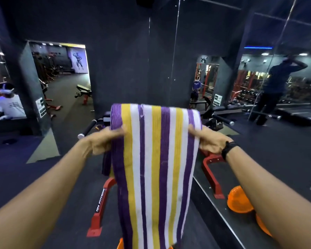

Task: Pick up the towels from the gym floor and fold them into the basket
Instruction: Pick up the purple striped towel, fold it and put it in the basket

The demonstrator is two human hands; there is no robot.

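Head view: striped towel (155, 159) lifted clear, gripped at its edges by left hand (104, 141) and right hand (209, 141), fingers clenched; fold unfinished; orange basket (238, 201) judged still awaiting it.

The single head-mounted wide-angle camera looks forward and slightly down from the person's eye level, close over both outstretched forearms, facing a dark mirrored wall (126, 69) with the gym floor (25, 168) below.

Bare forearms, black wristband (229, 147)
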